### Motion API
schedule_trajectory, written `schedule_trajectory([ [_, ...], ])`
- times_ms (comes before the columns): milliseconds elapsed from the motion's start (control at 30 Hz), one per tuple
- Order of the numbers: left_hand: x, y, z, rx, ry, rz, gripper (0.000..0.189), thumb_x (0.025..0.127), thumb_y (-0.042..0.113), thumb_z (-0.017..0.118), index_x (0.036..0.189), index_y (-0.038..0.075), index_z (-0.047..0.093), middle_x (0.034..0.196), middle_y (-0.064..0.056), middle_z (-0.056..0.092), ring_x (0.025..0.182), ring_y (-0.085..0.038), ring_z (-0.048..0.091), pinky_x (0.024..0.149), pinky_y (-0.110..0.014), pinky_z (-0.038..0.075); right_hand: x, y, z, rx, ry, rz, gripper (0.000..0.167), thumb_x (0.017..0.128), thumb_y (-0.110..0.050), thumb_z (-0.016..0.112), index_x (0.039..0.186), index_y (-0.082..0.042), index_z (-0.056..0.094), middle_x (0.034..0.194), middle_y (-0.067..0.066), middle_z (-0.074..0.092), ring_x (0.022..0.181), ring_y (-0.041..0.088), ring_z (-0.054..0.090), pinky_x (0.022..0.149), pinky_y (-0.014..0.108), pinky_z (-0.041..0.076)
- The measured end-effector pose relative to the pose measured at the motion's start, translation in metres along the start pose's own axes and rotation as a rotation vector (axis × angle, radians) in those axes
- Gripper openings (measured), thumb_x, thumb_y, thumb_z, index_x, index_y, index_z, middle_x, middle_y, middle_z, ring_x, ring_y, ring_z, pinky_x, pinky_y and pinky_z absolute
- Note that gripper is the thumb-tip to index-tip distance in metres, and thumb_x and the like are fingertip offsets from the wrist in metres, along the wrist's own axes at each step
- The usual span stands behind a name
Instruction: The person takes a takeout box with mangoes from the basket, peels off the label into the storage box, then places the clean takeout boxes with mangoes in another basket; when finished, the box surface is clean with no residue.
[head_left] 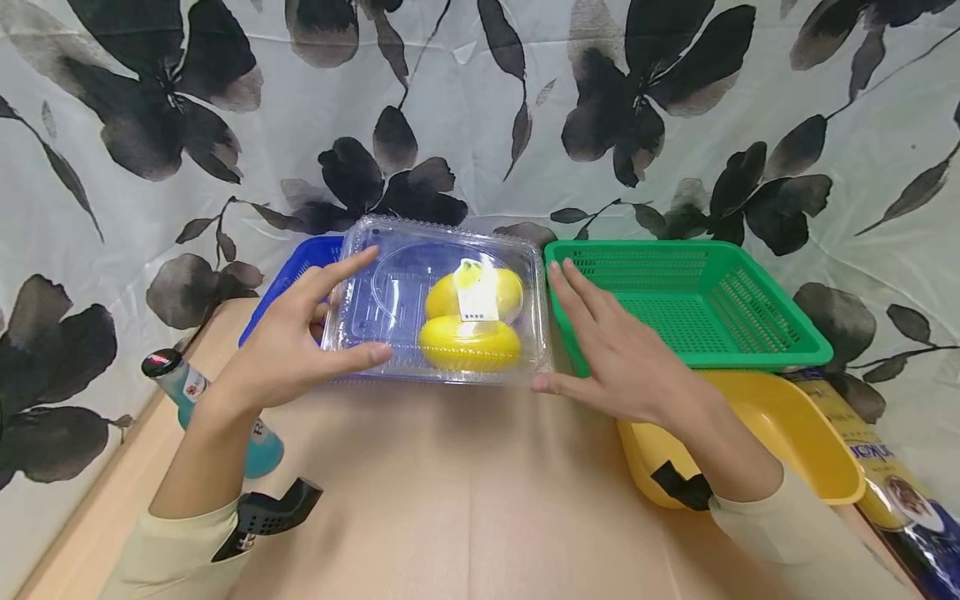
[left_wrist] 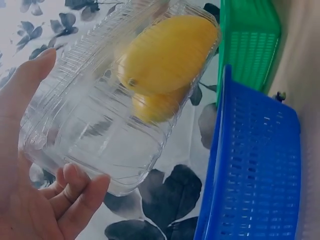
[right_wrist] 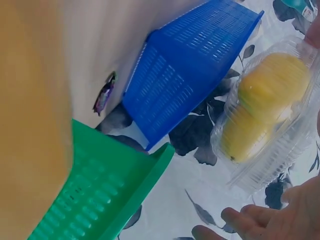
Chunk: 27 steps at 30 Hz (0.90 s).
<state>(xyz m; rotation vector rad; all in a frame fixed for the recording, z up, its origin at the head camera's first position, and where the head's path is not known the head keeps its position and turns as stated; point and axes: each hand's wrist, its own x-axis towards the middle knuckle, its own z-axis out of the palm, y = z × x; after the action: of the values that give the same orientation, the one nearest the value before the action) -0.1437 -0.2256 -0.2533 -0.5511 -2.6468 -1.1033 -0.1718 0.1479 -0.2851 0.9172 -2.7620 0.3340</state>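
Observation:
A clear plastic clamshell box (head_left: 390,321) with two yellow mangoes (head_left: 470,344) inside is held up above the table, in front of the blue basket. My left hand (head_left: 281,350) grips its left end, thumb on the near side and curled fingers behind and underneath, as the left wrist view shows. A white label (head_left: 477,300) sits on the lid. On the other side, my right hand (head_left: 618,354) has its fingers straight, close by the box's right end and overlapping the green basket's edge. In the right wrist view its fingers (right_wrist: 245,222) appear apart from the box.
Partly hidden behind the box is a blue basket (head_left: 307,254). A green basket (head_left: 765,360) stands at the right, with a yellow tub (head_left: 821,454) before it. A blue bottle (head_left: 262,454) lies left; a yellow-and-blue package (head_left: 896,500) lies far right. A small purple-wrapped item (right_wrist: 104,94) lies between baskets.

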Motion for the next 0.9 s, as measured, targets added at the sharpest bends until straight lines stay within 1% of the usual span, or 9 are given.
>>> schedule_trajectory([
  [33, -0.002, 0.001, 0.001, 0.020, 0.002, 0.008, 0.097, 0.079, 0.030, 0.090, 0.156, 0.051, 0.035, 0.110, -0.006, 0.043, 0.089, -0.020, 0.039, 0.068, -0.030, 0.039, -0.002, 0.000, 0.000, -0.003, 0.008, -0.008, 0.117, 0.088, -0.073, 0.063, 0.164, -0.024, -0.012, 0.173, 0.003, -0.007, 0.155, 0.041, 0.021, 0.117, 0.060, 0.035],
  [133, -0.008, 0.001, 0.004, 0.057, -0.005, 0.023, 0.097, 0.079, 0.033, 0.090, 0.157, 0.050, 0.034, 0.106, -0.005, 0.042, 0.088, -0.020, 0.038, 0.068, -0.032, 0.037, -0.009, -0.002, -0.001, -0.009, 0.018, -0.022, 0.120, 0.086, -0.073, 0.066, 0.164, -0.025, -0.013, 0.173, 0.002, -0.009, 0.154, 0.043, 0.023, 0.115, 0.062, 0.037],
  [200, -0.012, 0.000, 0.007, 0.065, -0.020, 0.025, 0.097, 0.079, 0.035, 0.089, 0.157, 0.049, 0.033, 0.109, -0.004, 0.044, 0.091, -0.020, 0.039, 0.070, -0.032, 0.038, -0.014, -0.003, -0.001, -0.012, 0.009, -0.019, 0.122, 0.085, -0.073, 0.066, 0.164, -0.026, -0.013, 0.173, 0.002, -0.011, 0.154, 0.044, 0.023, 0.115, 0.064, 0.037],
  [300, -0.017, -0.002, 0.011, 0.062, -0.046, 0.025, 0.097, 0.079, 0.037, 0.089, 0.157, 0.049, 0.033, 0.113, -0.003, 0.047, 0.095, -0.020, 0.041, 0.071, -0.034, 0.040, -0.022, -0.004, -0.002, -0.003, -0.022, -0.002, 0.124, 0.083, -0.074, 0.068, 0.164, -0.028, -0.014, 0.173, 0.001, -0.012, 0.156, 0.041, 0.018, 0.118, 0.064, 0.031],
  [367, -0.020, -0.003, 0.015, 0.032, -0.059, 0.021, 0.096, 0.079, 0.036, 0.089, 0.157, 0.050, 0.034, 0.113, -0.002, 0.048, 0.095, -0.020, 0.043, 0.071, -0.032, 0.044, -0.027, -0.004, -0.002, 0.008, -0.041, 0.009, 0.125, 0.083, -0.074, 0.069, 0.164, -0.027, -0.013, 0.173, 0.001, -0.012, 0.157, 0.040, 0.015, 0.118, 0.065, 0.029],
  [467, -0.024, -0.004, 0.018, -0.063, -0.086, 0.025, 0.094, 0.080, 0.029, 0.089, 0.157, 0.046, 0.037, 0.121, -0.002, 0.050, 0.095, -0.021, 0.054, 0.071, -0.029, 0.053, -0.032, -0.004, -0.003, 0.036, -0.068, 0.018, 0.125, 0.083, -0.073, 0.069, 0.165, -0.026, -0.012, 0.173, 0.001, -0.011, 0.157, 0.038, 0.014, 0.118, 0.066, 0.028],
  [600, -0.028, -0.004, 0.022, -0.194, -0.134, 0.030, 0.094, 0.080, 0.021, 0.088, 0.157, 0.040, 0.039, 0.132, -0.004, 0.050, 0.095, -0.025, 0.066, 0.072, -0.032, 0.062, -0.037, -0.002, -0.002, 0.076, -0.102, 0.022, 0.124, 0.083, -0.072, 0.070, 0.165, -0.027, -0.013, 0.173, 0.002, -0.007, 0.157, 0.038, 0.016, 0.120, 0.064, 0.027],
  [767, -0.030, -0.004, 0.030, -0.285, -0.180, 0.031, 0.093, 0.080, 0.018, 0.089, 0.156, 0.040, 0.041, 0.124, -0.008, 0.050, 0.094, -0.027, 0.067, 0.070, -0.036, 0.063, -0.046, 0.001, 0.001, 0.084, -0.132, -0.008, 0.126, 0.081, -0.074, 0.071, 0.165, -0.026, -0.009, 0.174, 0.004, 0.005, 0.156, 0.038, 0.021, 0.118, 0.064, 0.031],
  [900, -0.035, -0.003, 0.040, -0.331, -0.207, 0.030, 0.092, 0.080, 0.018, 0.089, 0.156, 0.038, 0.041, 0.128, -0.010, 0.050, 0.092, -0.029, 0.067, 0.069, -0.036, 0.063, -0.055, 0.004, 0.002, 0.072, -0.159, -0.017, 0.126, 0.078, -0.076, 0.071, 0.167, -0.025, -0.003, 0.174, 0.004, 0.008, 0.155, 0.038, 0.021, 0.115, 0.066, 0.034],
])
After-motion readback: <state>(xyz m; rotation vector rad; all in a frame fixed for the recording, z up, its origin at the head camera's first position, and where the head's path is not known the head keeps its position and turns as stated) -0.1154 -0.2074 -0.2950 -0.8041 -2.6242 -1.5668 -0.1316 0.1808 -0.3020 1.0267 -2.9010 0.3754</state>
